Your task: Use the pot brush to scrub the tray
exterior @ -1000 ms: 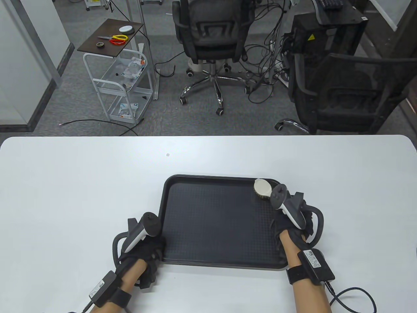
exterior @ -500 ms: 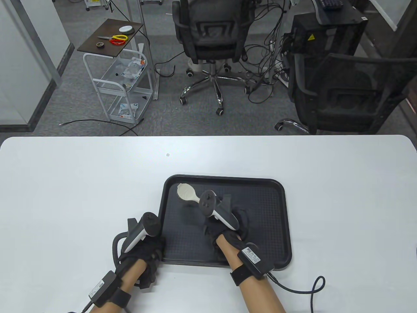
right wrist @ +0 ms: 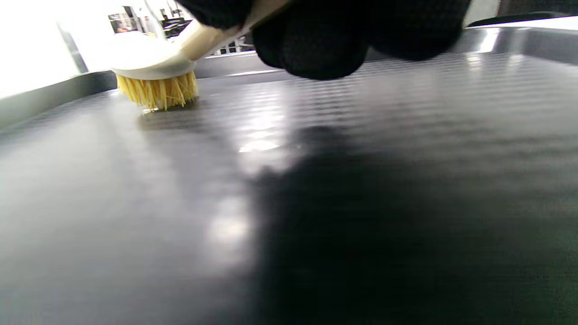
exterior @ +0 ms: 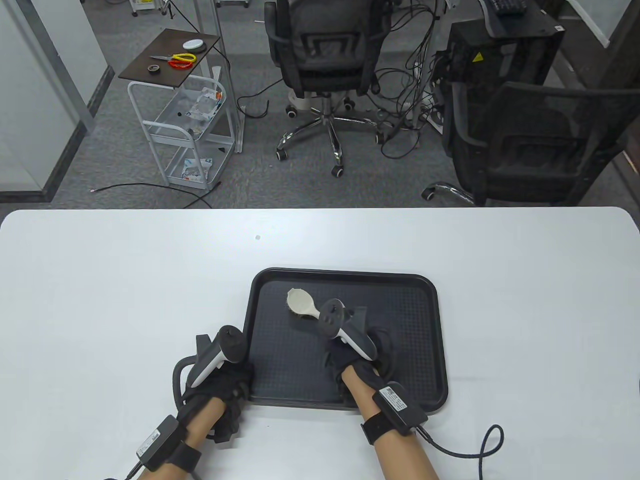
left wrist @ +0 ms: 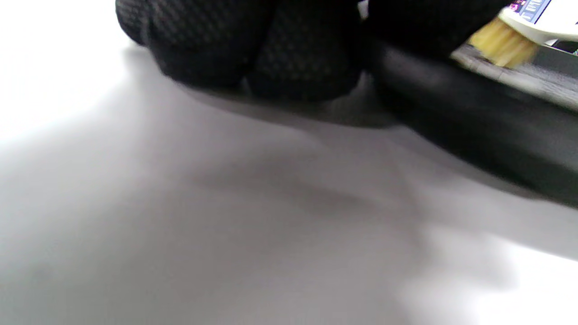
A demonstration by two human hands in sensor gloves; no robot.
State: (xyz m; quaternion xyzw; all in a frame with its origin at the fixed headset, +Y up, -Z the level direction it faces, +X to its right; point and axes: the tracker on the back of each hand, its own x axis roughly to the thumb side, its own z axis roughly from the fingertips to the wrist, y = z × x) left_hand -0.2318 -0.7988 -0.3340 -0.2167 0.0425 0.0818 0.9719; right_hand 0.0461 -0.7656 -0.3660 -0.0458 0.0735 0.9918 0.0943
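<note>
Resting on the white surface [exterior: 125, 300] at the left, our left hand [exterior: 220, 380] is pressing its curled fingers [left wrist: 253, 49] against the near-left corner of the black tray [exterior: 435, 350], steadying it. Sitting flat near the middle of the surface, the tray is carrying the pot brush [exterior: 301, 303] in its left-centre area, yellow bristles [right wrist: 158, 92] touching the textured floor. Closing round the cream handle, our right hand [exterior: 357, 352] is gripping the pot brush over the tray's middle.
</note>
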